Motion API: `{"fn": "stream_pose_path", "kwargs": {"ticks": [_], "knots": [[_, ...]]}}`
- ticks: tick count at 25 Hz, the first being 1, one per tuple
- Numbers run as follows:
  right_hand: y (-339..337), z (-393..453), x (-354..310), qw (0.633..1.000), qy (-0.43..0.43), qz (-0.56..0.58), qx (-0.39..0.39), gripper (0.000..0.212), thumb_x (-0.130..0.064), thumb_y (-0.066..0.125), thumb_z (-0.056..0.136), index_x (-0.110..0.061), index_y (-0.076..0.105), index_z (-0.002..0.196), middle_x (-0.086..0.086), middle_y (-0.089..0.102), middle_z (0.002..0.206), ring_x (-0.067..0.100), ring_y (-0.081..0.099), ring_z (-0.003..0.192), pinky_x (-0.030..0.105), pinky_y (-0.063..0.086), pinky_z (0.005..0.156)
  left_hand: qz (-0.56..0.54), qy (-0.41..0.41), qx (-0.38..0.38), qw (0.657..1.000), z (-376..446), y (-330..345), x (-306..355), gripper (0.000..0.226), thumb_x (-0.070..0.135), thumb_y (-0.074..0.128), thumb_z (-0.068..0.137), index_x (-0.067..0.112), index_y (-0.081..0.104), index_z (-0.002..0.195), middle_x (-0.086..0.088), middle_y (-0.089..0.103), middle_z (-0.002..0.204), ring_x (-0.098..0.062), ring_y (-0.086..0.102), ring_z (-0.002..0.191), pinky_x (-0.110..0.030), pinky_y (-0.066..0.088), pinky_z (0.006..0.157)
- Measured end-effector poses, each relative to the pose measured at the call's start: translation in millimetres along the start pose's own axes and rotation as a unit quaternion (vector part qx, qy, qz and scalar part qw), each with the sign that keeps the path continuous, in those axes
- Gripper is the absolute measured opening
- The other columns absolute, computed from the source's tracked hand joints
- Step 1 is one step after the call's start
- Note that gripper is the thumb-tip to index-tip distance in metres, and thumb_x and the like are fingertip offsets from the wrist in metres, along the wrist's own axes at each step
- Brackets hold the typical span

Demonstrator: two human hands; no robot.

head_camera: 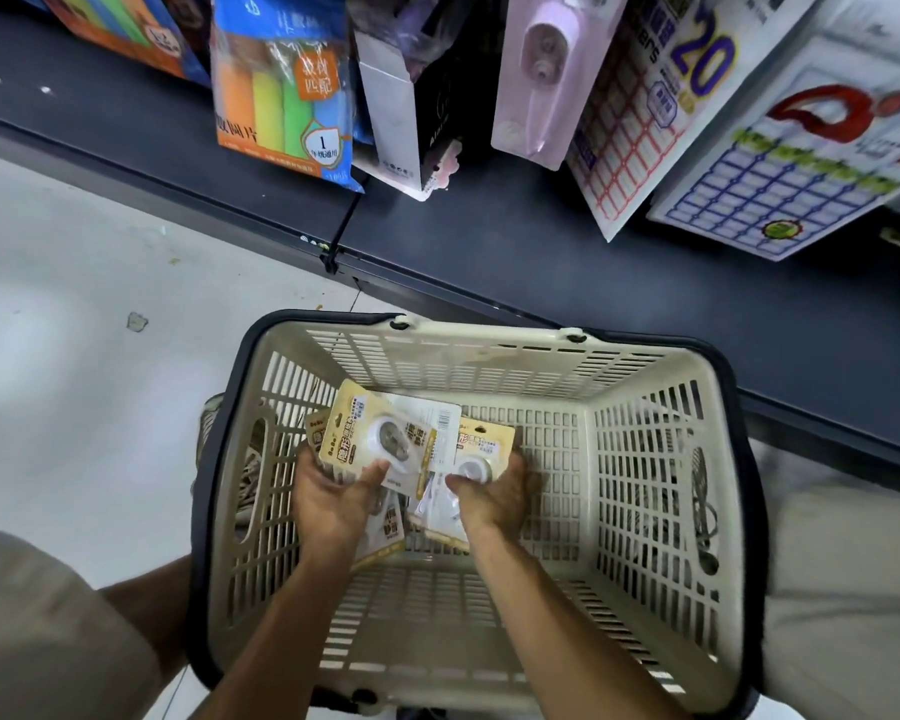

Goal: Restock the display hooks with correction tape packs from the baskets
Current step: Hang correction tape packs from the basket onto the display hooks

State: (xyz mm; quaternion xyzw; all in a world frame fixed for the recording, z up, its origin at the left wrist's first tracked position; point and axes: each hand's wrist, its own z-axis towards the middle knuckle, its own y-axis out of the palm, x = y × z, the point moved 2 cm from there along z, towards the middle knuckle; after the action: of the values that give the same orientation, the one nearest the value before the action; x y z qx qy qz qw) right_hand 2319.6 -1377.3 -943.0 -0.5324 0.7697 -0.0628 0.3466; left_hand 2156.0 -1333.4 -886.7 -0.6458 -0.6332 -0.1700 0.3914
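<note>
Both hands, left hand (333,498) and right hand (494,493), grip correction tape packs (385,439) inside basket (645,459) below shelf (489,252)

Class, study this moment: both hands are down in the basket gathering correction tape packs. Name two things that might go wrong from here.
1. The left hand grips several overlapping correction tape packs; one might slide out when lifted.
2. The right hand pinches another pack only near its edge, so it may drop back into the basket.

Both hands (333,491) on packs (380,439) in basket (489,356)
</note>
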Motion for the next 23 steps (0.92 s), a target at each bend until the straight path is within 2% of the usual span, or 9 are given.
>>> {"fn": "stream_pose_path", "kwargs": {"ticks": [2, 4, 6, 9, 11, 14, 17, 20, 23], "knots": [[-14, -2, -7, 0.994, 0.007, 0.11, -0.014, 0.047, -0.004, 0.082, 0.076, -0.028, 0.056, 0.107, 0.009, 0.067, 0.121, 0.025, 0.07, 0.093, 0.029, 0.058, 0.058, -0.004, 0.0, -0.005, 1.0, 3, 1, 3, 0.051, 0.006, 0.081, 0.078, 0.024, 0.05, 0.113, 0.003, 0.067, 0.095, 0.007, 0.069, 0.064, -0.009, 0.048, 0.043], [-44, 9, -16, 0.978, 0.031, 0.181, -0.102, 0.039, 0.0, 0.081, 0.076, -0.025, 0.063, 0.1, 0.008, 0.075, 0.105, 0.026, 0.073, 0.085, 0.036, 0.06, 0.066, -0.001, -0.013, -0.025, 1.0, 4, 3, 8, 0.052, 0.003, 0.081, 0.077, 0.022, 0.05, 0.114, 0.005, 0.066, 0.096, 0.0, 0.069, 0.072, -0.012, 0.051, 0.046], [-80, 18, -29, 0.931, 0.042, 0.237, -0.274, 0.033, -0.002, 0.076, 0.077, -0.016, 0.067, 0.105, 0.013, 0.075, 0.107, 0.03, 0.073, 0.091, 0.046, 0.059, 0.078, 0.013, -0.026, -0.075, 0.997, 5, 3, 11, 0.053, -0.003, 0.081, 0.075, 0.023, 0.053, 0.112, 0.001, 0.068, 0.1, -0.007, 0.066, 0.088, -0.021, 0.054, 0.06], [-97, 16, -41, 0.892, 0.03, 0.218, -0.396, 0.036, -0.003, 0.071, 0.079, -0.009, 0.065, 0.114, 0.012, 0.076, 0.105, 0.027, 0.074, 0.095, 0.047, 0.058, 0.08, 0.083, -0.062, -0.24, 0.965, 0, 6, 15, 0.06, -0.009, 0.082, 0.07, 0.019, 0.058, 0.118, -0.011, 0.073, 0.108, -0.026, 0.073, 0.097, -0.035, 0.062, 0.073], [-83, 3, -41, 0.897, 0.022, 0.14, -0.419, 0.048, -0.002, 0.077, 0.073, -0.007, 0.063, 0.12, 0.012, 0.076, 0.11, 0.026, 0.073, 0.103, 0.043, 0.06, 0.083, 0.078, -0.082, -0.312, 0.943, -3, 6, 14, 0.065, -0.01, 0.083, 0.066, 0.016, 0.062, 0.121, -0.012, 0.076, 0.11, -0.031, 0.076, 0.096, -0.049, 0.062, 0.08], [-55, -19, -31, 0.897, 0.043, 0.1, -0.429, 0.068, 0.004, 0.08, 0.07, -0.016, 0.054, 0.129, 0.011, 0.073, 0.12, 0.026, 0.071, 0.109, 0.048, 0.058, 0.089, -0.004, -0.098, -0.29, 0.952, 3, 0, 9, 0.061, -0.009, 0.074, 0.072, 0.014, 0.062, 0.127, -0.018, 0.075, 0.113, -0.041, 0.073, 0.1, -0.063, 0.055, 0.089], [-28, -37, -26, 0.906, 0.029, 0.079, -0.415, 0.08, -0.005, 0.082, 0.075, -0.039, 0.041, 0.134, 0.001, 0.068, 0.126, 0.021, 0.07, 0.107, 0.048, 0.058, 0.089, -0.123, -0.154, -0.325, 0.925, 6, -6, 2, 0.062, 0.026, 0.079, 0.077, 0.007, 0.059, 0.133, -0.025, 0.071, 0.118, -0.037, 0.071, 0.089, -0.05, 0.058, 0.083], [-3, -49, -32, 0.918, -0.03, -0.032, -0.394, 0.081, -0.033, 0.082, 0.08, -0.037, 0.035, 0.146, -0.014, 0.061, 0.12, 0.01, 0.061, 0.108, 0.034, 0.051, 0.094, -0.114, -0.182, -0.372, 0.903, 3, -6, 0, 0.091, 0.061, 0.09, 0.055, 0.007, 0.068, 0.124, -0.024, 0.073, 0.11, -0.036, 0.072, 0.088, -0.044, 0.06, 0.077], [3, -43, -38, 0.906, -0.098, -0.13, -0.391, 0.081, -0.024, 0.083, 0.078, -0.033, 0.036, 0.144, -0.009, 0.059, 0.131, 0.007, 0.06, 0.107, 0.032, 0.056, 0.09, -0.03, -0.168, -0.278, 0.945, 9, -5, -7, 0.082, 0.031, 0.093, 0.056, 0.004, 0.064, 0.128, -0.023, 0.074, 0.114, -0.036, 0.074, 0.093, -0.04, 0.061, 0.074]]}}
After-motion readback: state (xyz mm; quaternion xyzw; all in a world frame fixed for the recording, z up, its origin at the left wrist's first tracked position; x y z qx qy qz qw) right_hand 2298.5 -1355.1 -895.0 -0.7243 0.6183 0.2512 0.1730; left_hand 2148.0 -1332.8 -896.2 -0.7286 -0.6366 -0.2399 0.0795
